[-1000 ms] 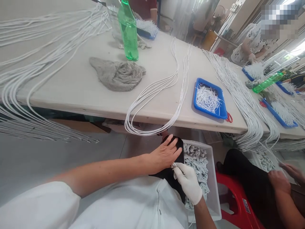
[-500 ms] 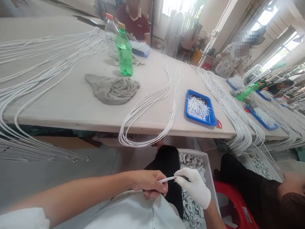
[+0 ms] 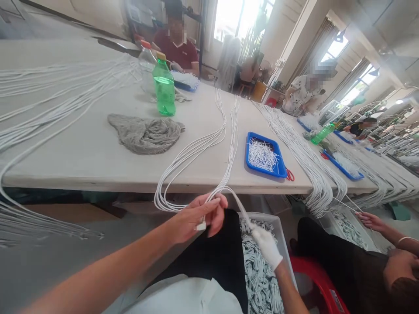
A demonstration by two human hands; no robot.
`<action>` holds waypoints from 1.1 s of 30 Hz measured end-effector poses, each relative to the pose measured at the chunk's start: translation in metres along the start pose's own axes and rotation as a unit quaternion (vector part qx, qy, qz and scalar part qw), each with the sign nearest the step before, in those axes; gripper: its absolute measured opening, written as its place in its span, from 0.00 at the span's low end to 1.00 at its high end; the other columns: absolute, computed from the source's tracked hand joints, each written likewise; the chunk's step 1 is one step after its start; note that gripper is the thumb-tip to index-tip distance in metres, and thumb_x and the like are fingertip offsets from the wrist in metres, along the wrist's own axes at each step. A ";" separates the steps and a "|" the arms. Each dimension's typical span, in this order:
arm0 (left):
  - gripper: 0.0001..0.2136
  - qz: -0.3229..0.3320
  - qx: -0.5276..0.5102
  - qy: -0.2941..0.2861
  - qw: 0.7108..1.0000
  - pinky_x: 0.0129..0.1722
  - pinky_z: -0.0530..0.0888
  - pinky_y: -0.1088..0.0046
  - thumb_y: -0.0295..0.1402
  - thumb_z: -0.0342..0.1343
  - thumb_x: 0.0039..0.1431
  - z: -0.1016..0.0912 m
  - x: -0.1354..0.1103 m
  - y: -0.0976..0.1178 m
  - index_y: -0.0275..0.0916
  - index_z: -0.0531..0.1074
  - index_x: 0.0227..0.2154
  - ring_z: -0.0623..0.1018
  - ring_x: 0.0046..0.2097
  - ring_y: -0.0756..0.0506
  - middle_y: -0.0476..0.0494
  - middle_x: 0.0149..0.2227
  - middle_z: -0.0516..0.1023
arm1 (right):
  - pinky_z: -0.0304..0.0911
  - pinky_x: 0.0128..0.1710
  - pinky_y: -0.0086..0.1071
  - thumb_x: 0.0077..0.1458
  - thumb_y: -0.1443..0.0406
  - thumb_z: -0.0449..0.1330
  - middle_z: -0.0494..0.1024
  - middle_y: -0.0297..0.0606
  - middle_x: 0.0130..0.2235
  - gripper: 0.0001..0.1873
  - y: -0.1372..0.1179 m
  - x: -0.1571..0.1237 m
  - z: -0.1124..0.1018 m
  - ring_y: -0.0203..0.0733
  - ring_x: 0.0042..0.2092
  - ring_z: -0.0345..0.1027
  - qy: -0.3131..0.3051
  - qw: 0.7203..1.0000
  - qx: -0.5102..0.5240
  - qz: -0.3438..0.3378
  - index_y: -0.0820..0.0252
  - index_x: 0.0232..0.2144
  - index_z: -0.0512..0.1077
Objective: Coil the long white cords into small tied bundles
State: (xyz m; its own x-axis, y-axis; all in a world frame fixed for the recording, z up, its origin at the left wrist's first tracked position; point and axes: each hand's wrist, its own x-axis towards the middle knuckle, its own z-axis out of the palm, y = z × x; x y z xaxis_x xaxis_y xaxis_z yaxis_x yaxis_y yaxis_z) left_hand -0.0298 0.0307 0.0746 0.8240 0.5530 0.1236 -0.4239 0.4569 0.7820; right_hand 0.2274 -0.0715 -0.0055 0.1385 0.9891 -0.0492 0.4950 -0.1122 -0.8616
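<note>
Loops of white cord (image 3: 170,176) lie over the front edge of the table and hang down in front of it. Bare, just below that edge, my left hand (image 3: 199,218) has its fingers curled around the cord, and a small white end pokes out under them. A pale stretch of cord (image 3: 240,204) arches from there down to my right hand (image 3: 266,246). That hand wears a white glove and is closed on the cord, partly blurred, above a white bin (image 3: 282,231) filled with coiled cords (image 3: 258,270).
On the table (image 3: 203,104) are a grey cloth (image 3: 147,133), a green bottle (image 3: 164,89), a blue tray (image 3: 281,168) of white offcuts and red-handled scissors (image 3: 290,175). More cords (image 3: 294,152) hang at right, near a co-worker's hand (image 3: 371,221) and a red stool (image 3: 310,274).
My hands have moved apart, the left one up towards the table edge. Cord now stretches in an arc between them. The view has shifted, and a co-worker's hand shows at right.
</note>
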 end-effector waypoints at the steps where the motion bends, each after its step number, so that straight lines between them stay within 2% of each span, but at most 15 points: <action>1: 0.10 0.028 0.075 0.005 0.997 0.34 0.71 0.73 0.38 0.48 0.64 -0.004 0.004 0.000 0.38 0.70 0.39 0.73 0.31 0.50 0.47 0.28 0.73 | 0.65 0.34 0.34 0.56 0.52 0.55 0.78 0.39 0.30 0.20 -0.003 -0.005 0.008 0.43 0.33 0.70 -0.061 0.997 -0.037 -0.025 0.59 0.36 0.79; 3: 0.12 0.005 0.190 -0.021 0.981 0.45 0.69 0.69 0.39 0.51 0.63 -0.010 0.009 -0.011 0.37 0.70 0.43 0.74 0.43 0.47 0.41 0.39 0.76 | 0.62 0.32 0.30 0.57 0.56 0.56 0.76 0.34 0.27 0.14 -0.027 -0.016 0.016 0.39 0.29 0.68 -0.170 0.975 -0.112 -0.093 0.55 0.34 0.79; 4: 0.14 -0.038 0.211 -0.047 0.976 0.44 0.69 0.70 0.41 0.51 0.63 -0.012 0.011 -0.020 0.37 0.69 0.45 0.75 0.42 0.48 0.41 0.38 0.77 | 0.62 0.32 0.29 0.56 0.59 0.57 0.76 0.33 0.27 0.11 -0.044 -0.021 0.013 0.38 0.29 0.68 -0.177 0.967 -0.135 -0.121 0.54 0.35 0.78; 6: 0.18 -0.141 0.186 -0.100 0.967 0.32 0.70 0.74 0.45 0.48 0.63 -0.012 0.011 -0.039 0.38 0.67 0.48 0.74 0.29 0.50 0.47 0.26 0.76 | 0.62 0.33 0.29 0.56 0.61 0.58 0.76 0.34 0.30 0.10 -0.077 -0.023 -0.009 0.38 0.31 0.68 -0.134 0.972 -0.134 -0.143 0.53 0.37 0.78; 8: 0.19 -0.212 0.107 -0.132 0.962 0.23 0.66 0.77 0.46 0.49 0.62 -0.009 0.008 -0.051 0.37 0.67 0.48 0.64 0.17 0.53 0.55 0.16 0.68 | 0.62 0.33 0.30 0.56 0.62 0.59 0.76 0.35 0.31 0.09 -0.094 -0.015 -0.041 0.38 0.31 0.68 -0.087 0.983 -0.103 -0.123 0.54 0.37 0.78; 10: 0.19 -0.234 0.025 -0.153 0.960 0.20 0.65 0.76 0.42 0.56 0.57 -0.007 0.004 -0.053 0.35 0.71 0.46 0.57 0.13 0.55 0.59 0.12 0.62 | 0.63 0.32 0.30 0.54 0.61 0.61 0.76 0.36 0.33 0.09 -0.084 -0.003 -0.068 0.39 0.32 0.68 -0.029 0.994 -0.057 -0.085 0.56 0.37 0.78; 12: 0.16 -0.213 -0.051 -0.171 0.960 0.20 0.66 0.74 0.37 0.61 0.51 -0.006 0.000 -0.044 0.33 0.74 0.41 0.55 0.12 0.55 0.60 0.09 0.58 | 0.63 0.33 0.31 0.53 0.59 0.61 0.77 0.38 0.34 0.12 -0.052 0.005 -0.076 0.40 0.33 0.68 0.061 0.997 -0.009 -0.046 0.58 0.38 0.77; 15: 0.11 -0.080 -0.124 -0.126 0.981 0.26 0.71 0.69 0.36 0.58 0.54 -0.009 0.000 -0.024 0.37 0.74 0.39 0.69 0.17 0.50 0.55 0.13 0.65 | 0.64 0.31 0.33 0.55 0.55 0.57 0.77 0.39 0.32 0.18 0.003 0.008 -0.048 0.40 0.30 0.67 0.122 0.993 0.007 -0.001 0.62 0.40 0.77; 17: 0.13 0.003 -0.093 -0.067 0.993 0.39 0.72 0.61 0.37 0.55 0.58 -0.013 0.002 -0.016 0.41 0.72 0.45 0.79 0.35 0.42 0.44 0.30 0.78 | 0.64 0.31 0.34 0.55 0.56 0.57 0.77 0.38 0.29 0.17 0.019 0.001 -0.016 0.42 0.30 0.68 -0.020 0.999 -0.040 -0.007 0.62 0.35 0.78; 19: 0.18 0.011 0.026 -0.047 0.999 0.51 0.67 0.58 0.38 0.54 0.60 -0.015 0.006 -0.017 0.43 0.67 0.53 0.74 0.51 0.39 0.37 0.53 0.72 | 0.62 0.30 0.31 0.56 0.59 0.56 0.76 0.36 0.25 0.13 0.008 -0.011 0.007 0.40 0.28 0.68 -0.177 0.976 -0.111 -0.063 0.58 0.32 0.79; 21: 0.20 -0.046 0.157 -0.076 0.984 0.51 0.67 0.63 0.38 0.53 0.61 -0.016 0.009 -0.026 0.43 0.65 0.56 0.75 0.50 0.42 0.36 0.58 0.67 | 0.60 0.30 0.29 0.56 0.62 0.57 0.76 0.34 0.26 0.09 -0.024 -0.020 0.008 0.38 0.28 0.67 -0.207 0.953 -0.183 -0.127 0.55 0.34 0.78; 24: 0.20 -0.171 0.216 -0.147 0.950 0.34 0.72 0.72 0.44 0.47 0.64 -0.014 0.010 -0.039 0.40 0.66 0.54 0.77 0.28 0.50 0.42 0.37 0.79 | 0.60 0.32 0.29 0.57 0.65 0.56 0.76 0.34 0.29 0.09 -0.074 -0.020 -0.029 0.37 0.29 0.68 -0.135 0.956 -0.208 -0.154 0.53 0.36 0.77; 27: 0.19 -0.231 0.159 -0.166 0.945 0.23 0.69 0.75 0.44 0.48 0.63 -0.011 0.010 -0.037 0.35 0.71 0.47 0.69 0.17 0.51 0.54 0.14 0.68 | 0.62 0.31 0.30 0.55 0.62 0.60 0.77 0.35 0.30 0.06 -0.091 -0.014 -0.067 0.38 0.30 0.68 -0.051 0.983 -0.136 -0.109 0.54 0.35 0.76; 30: 0.15 -0.248 0.089 -0.169 0.950 0.23 0.68 0.74 0.41 0.55 0.59 -0.005 0.010 -0.030 0.34 0.74 0.40 0.66 0.15 0.51 0.57 0.10 0.61 | 0.64 0.30 0.31 0.54 0.61 0.60 0.76 0.36 0.32 0.08 -0.086 -0.010 -0.073 0.39 0.31 0.68 -0.004 0.994 -0.088 -0.070 0.55 0.35 0.76; 33: 0.12 -0.251 0.023 -0.168 0.953 0.22 0.67 0.73 0.39 0.56 0.57 0.001 0.007 -0.032 0.34 0.74 0.35 0.66 0.15 0.51 0.52 0.13 0.67 | 0.65 0.35 0.32 0.54 0.61 0.60 0.77 0.38 0.35 0.10 -0.072 -0.004 -0.063 0.41 0.35 0.69 -0.018 0.994 -0.076 -0.082 0.55 0.38 0.76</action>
State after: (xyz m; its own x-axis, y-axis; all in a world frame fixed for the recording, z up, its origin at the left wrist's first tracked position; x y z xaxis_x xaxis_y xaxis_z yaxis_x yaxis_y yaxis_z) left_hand -0.0102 0.0197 0.0508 0.9957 0.0150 -0.0909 0.0662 0.5703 0.8188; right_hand 0.2452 -0.0736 0.0886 0.0153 0.9978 0.0652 0.6327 0.0408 -0.7733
